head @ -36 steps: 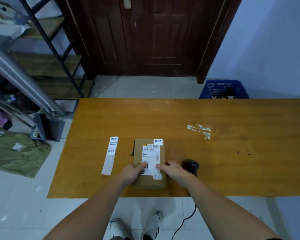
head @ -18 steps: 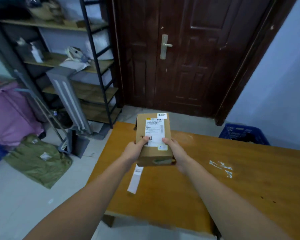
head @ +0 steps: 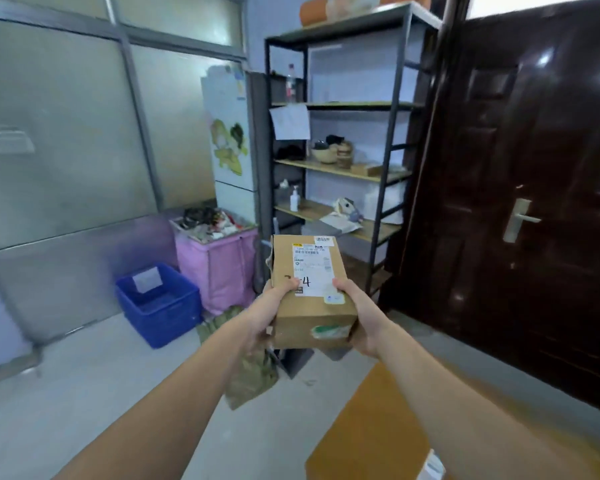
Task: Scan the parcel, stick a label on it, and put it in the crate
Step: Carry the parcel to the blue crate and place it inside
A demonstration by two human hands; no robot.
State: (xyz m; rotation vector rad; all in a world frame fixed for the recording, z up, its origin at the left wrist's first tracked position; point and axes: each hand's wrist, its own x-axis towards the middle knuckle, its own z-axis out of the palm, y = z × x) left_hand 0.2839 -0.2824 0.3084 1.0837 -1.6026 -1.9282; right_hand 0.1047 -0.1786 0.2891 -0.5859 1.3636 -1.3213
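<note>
I hold a brown cardboard parcel (head: 309,289) in the air in front of me, with a white shipping label and a small white sticker on its top face. My left hand (head: 269,313) grips its left near corner and my right hand (head: 359,317) grips its right near corner. A blue plastic crate (head: 160,303) stands on the floor to the left of the parcel, with a white paper inside it. The scanner is out of view.
A pink bin (head: 219,265) full of clutter stands beside the blue crate. A metal shelf rack (head: 347,168) and a dark wooden door (head: 520,202) are ahead. A green bag (head: 250,368) lies on the floor. The orange table corner (head: 371,434) is at the lower right.
Both hands lifted the parcel off the table. The view has swung left, away from the table, so the blue crate on the floor has come into sight.
</note>
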